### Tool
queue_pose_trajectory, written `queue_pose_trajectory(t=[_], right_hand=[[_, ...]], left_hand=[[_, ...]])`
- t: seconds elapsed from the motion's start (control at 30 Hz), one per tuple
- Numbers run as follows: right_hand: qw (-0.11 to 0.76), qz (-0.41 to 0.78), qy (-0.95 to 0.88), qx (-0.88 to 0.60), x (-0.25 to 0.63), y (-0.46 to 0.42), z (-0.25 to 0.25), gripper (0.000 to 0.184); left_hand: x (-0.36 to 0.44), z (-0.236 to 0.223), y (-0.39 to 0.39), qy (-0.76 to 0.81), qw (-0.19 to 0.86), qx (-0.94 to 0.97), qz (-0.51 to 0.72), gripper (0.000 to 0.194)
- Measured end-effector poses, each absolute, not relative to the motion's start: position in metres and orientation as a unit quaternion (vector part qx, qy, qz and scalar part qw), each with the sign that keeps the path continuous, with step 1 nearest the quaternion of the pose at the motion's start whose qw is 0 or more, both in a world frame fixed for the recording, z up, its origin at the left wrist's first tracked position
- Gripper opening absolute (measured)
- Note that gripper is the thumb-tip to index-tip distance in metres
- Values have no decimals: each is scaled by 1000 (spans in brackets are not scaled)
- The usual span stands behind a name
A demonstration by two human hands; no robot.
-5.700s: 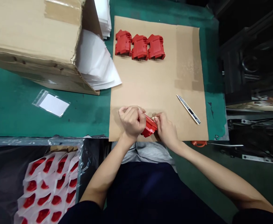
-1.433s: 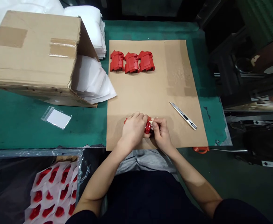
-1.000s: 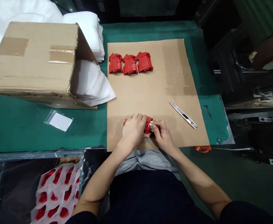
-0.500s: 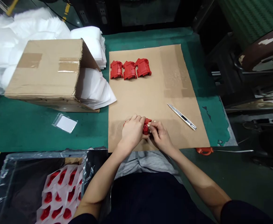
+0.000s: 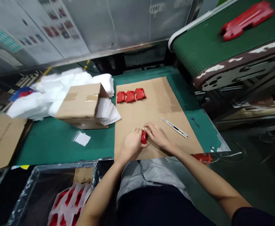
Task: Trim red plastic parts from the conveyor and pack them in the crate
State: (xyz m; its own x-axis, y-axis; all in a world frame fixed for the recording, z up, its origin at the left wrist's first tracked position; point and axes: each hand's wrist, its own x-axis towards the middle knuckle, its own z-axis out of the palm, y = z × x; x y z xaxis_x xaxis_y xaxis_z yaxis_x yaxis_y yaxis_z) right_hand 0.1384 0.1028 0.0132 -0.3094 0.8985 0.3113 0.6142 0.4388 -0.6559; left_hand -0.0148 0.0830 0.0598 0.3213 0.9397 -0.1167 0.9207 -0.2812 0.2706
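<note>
Centrally, a red part (image 5: 144,137) sits between a person's two hands, just below mid-frame; the left hand (image 5: 133,140) is clamped around it from the left; the right hand (image 5: 154,134) bends over its upper right edge, its grip impossible to tell; three similar pieces (image 5: 130,96) line the cardboard sheet (image 5: 153,111) above.

The held part (image 5: 144,137) was glossy red; the row of parts (image 5: 130,96) was red too; the sheet (image 5: 149,113) was plain brown; the knife (image 5: 174,127) was whitish with black along it; the table (image 5: 52,142) was green, blotched dark near its edge; the box (image 5: 78,105) was tan, its tape (image 5: 91,98) a deeper brown; the papers (image 5: 106,111) and card (image 5: 82,138) were white; the belt (image 5: 210,47) was green, finely ribbed; the trousers (image 5: 151,171) were grey, the shirt (image 5: 161,204) navy.
</note>
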Motion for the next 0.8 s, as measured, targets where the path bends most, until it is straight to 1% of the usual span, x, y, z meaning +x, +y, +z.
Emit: queue_pose_trajectory(t=[0.1, 0.2, 0.23, 0.3, 0.37, 0.4, 0.43, 0.47, 0.5, 0.53, 0.6, 0.67, 0.73, 0.8], right_hand=[[361, 184, -755, -516, 157, 105, 14, 31], [381, 162, -726, -549, 176, 87, 17, 41], [389, 176, -713, -556, 181, 75, 18, 44], [422, 259, -681, -539, 188, 40, 20, 53], [483, 373, -621, -492, 193, -3, 17, 64], [516, 401, -580, -487, 195, -25, 13, 70], [555, 402, -518, -511, 198, -47, 7, 73], [601, 375, -440, -552, 202, -68, -1, 71], [632, 346, -358, -594, 207, -88, -10, 67], [645, 326, -284, -630, 214, -106, -19, 62], [650, 286, -161, -685, 234, -135, -34, 55], [637, 235, -89, -729, 262, -153, -40, 54], [624, 189, -66, -755, 293, -158, -37, 60], [626, 186, -81, -753, 325, -150, -28, 69]], left_hand=[[-20, 71, 79, 599, 146, 782, 91, 54], [-20, 77, 72, 629, 152, 744, 164, 47], [-15, 77, 68, 636, 155, 734, 182, 44], [6, 74, 53, 634, 181, 720, 217, 42], [41, 70, 28, 606, 227, 721, 247, 49], [61, 69, 12, 580, 254, 731, 255, 56], [80, 68, -4, 548, 269, 754, 245, 62], [97, 67, -20, 504, 279, 788, 217, 68], [111, 66, -32, 448, 307, 822, 170, 71], [123, 63, -41, 397, 338, 843, 130, 69], [142, 51, -44, 340, 408, 846, 50, 60], [158, 26, -29, 344, 456, 820, -10, 50], [176, -8, -7, 361, 467, 806, -50, 48], [196, -40, 16, 385, 458, 800, -58, 53]])
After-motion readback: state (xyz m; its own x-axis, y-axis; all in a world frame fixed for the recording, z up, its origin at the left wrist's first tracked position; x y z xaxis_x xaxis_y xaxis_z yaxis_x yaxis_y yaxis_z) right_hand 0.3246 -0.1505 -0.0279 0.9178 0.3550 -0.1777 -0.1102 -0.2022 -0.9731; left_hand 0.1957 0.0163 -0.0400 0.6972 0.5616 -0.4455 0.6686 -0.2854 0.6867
